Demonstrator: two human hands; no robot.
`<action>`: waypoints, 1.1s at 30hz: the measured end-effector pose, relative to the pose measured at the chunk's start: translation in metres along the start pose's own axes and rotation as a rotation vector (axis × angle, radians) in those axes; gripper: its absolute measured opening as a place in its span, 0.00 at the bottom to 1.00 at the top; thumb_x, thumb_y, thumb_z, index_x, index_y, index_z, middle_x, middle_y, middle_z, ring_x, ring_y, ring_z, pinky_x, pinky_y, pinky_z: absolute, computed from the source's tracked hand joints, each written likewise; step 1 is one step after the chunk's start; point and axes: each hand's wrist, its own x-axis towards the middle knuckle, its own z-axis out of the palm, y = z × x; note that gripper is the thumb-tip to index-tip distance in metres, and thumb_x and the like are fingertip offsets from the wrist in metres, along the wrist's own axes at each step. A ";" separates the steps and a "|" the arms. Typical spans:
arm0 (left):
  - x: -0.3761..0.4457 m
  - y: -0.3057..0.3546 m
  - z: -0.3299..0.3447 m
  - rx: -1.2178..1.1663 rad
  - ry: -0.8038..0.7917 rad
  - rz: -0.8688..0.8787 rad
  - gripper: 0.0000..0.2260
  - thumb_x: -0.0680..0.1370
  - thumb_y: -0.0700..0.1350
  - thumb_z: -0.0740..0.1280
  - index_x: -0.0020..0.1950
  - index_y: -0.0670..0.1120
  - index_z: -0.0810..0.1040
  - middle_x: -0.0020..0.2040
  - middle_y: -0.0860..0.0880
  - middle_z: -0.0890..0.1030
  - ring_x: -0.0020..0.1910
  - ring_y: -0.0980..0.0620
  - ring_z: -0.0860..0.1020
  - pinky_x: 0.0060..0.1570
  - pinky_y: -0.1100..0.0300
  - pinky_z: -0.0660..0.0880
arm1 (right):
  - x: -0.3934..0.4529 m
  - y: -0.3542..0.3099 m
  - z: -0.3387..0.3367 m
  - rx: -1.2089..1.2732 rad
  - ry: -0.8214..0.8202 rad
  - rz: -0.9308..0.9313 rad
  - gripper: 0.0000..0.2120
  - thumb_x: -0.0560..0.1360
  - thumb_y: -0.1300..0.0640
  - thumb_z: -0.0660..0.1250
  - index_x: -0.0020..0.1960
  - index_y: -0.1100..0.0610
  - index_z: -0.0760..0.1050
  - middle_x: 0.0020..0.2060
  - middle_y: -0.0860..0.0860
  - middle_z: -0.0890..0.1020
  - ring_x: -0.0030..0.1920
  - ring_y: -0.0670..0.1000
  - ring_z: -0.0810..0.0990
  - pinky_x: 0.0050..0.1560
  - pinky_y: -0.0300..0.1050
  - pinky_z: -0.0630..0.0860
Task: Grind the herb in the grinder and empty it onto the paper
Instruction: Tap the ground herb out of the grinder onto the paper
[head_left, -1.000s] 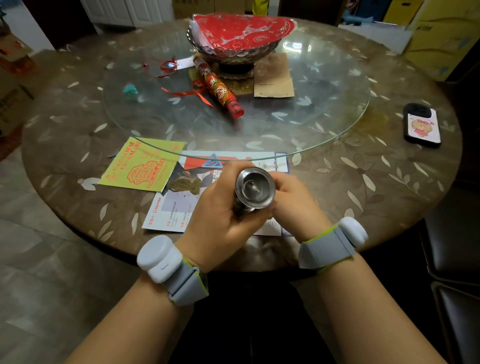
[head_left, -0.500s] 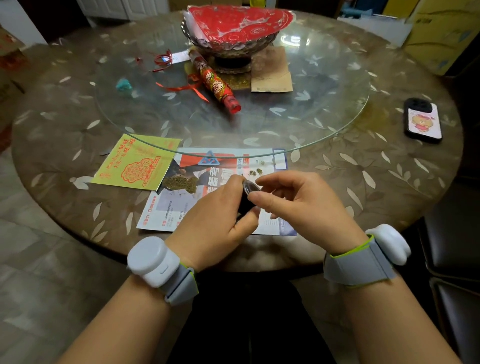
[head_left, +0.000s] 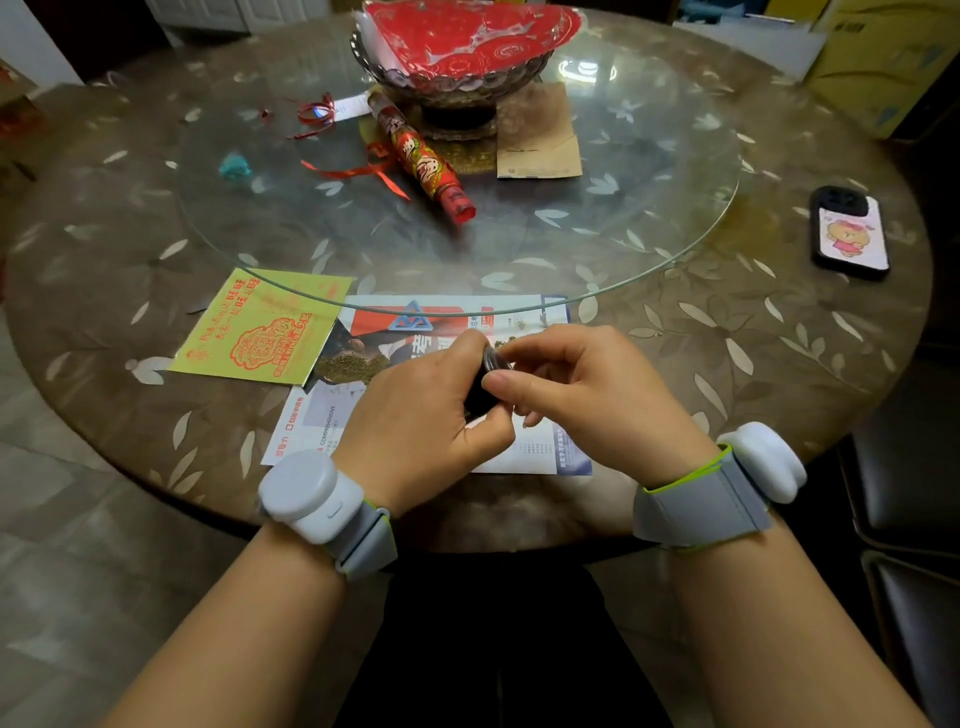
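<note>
A small dark metal grinder (head_left: 485, 384) is held between both hands just above the printed paper (head_left: 441, 322) at the table's near edge. My left hand (head_left: 421, 421) wraps its lower part; my right hand (head_left: 587, 395) pinches its upper rim with thumb and forefinger. Most of the grinder is hidden by my fingers. A small pile of ground greenish herb (head_left: 345, 366) lies on the paper left of my left hand. A few herb bits (head_left: 519, 323) lie on the paper beyond my right hand.
A yellow-green leaflet (head_left: 260, 327) lies left of the paper. A glass turntable (head_left: 649, 208) carries a bowl with red paper (head_left: 457, 67), a red tube (head_left: 423, 161), ribbons and a brown envelope (head_left: 537, 140). A phone (head_left: 849, 234) lies at right.
The grinder, held up with its open steel end facing me a second ago, is lowered and turned over the paper. My right hand shifted from beside it to pinching its top.
</note>
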 end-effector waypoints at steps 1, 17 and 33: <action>0.000 -0.001 0.001 0.011 0.008 -0.008 0.10 0.70 0.56 0.56 0.45 0.51 0.65 0.32 0.52 0.74 0.32 0.49 0.71 0.30 0.56 0.65 | 0.001 0.002 0.000 -0.013 0.002 -0.005 0.08 0.70 0.55 0.74 0.47 0.58 0.83 0.34 0.58 0.82 0.32 0.55 0.81 0.39 0.54 0.81; 0.047 -0.010 0.005 0.092 -0.150 0.049 0.17 0.76 0.60 0.58 0.51 0.46 0.66 0.40 0.49 0.77 0.38 0.46 0.75 0.35 0.50 0.72 | 0.020 0.031 -0.022 0.549 0.041 0.172 0.19 0.69 0.54 0.67 0.52 0.68 0.76 0.32 0.56 0.77 0.31 0.50 0.77 0.36 0.41 0.78; 0.062 -0.022 0.017 0.394 -0.407 0.157 0.11 0.79 0.56 0.59 0.49 0.50 0.65 0.46 0.49 0.76 0.44 0.45 0.76 0.42 0.49 0.74 | 0.023 0.069 -0.029 0.692 0.224 0.334 0.10 0.76 0.56 0.65 0.47 0.64 0.75 0.36 0.61 0.74 0.31 0.51 0.79 0.37 0.43 0.80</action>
